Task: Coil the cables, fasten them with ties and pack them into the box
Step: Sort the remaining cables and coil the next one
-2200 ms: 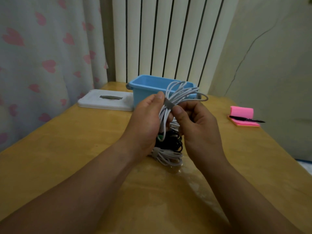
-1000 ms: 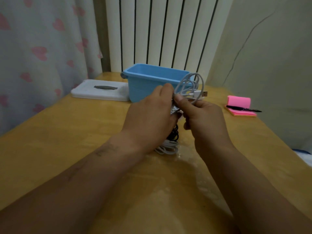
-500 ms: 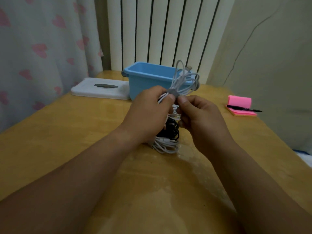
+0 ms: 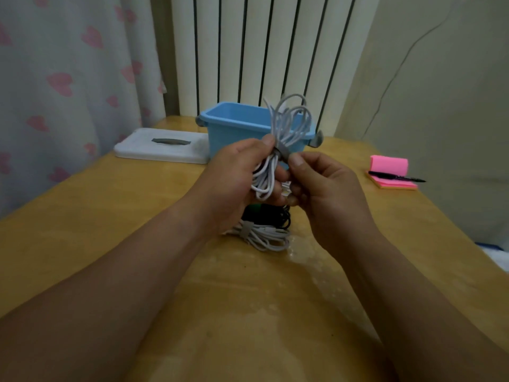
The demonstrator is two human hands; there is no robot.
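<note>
Head cam: left hand grips the white cable coil, right hand pinches its grey tie, held up over the bench, just in front of the blue box.

A pink notepad lay near the table's right edge, a black pen across it; a heart-print curtain hung left of the table.

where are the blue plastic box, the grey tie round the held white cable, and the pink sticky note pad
blue plastic box (image 4: pixel 231 137): head view, front wall
grey tie (image 4: pixel 283 153): head view, wrapped band
pink sticky note pad (image 4: pixel 389 164): head view, curled top sheet
</note>
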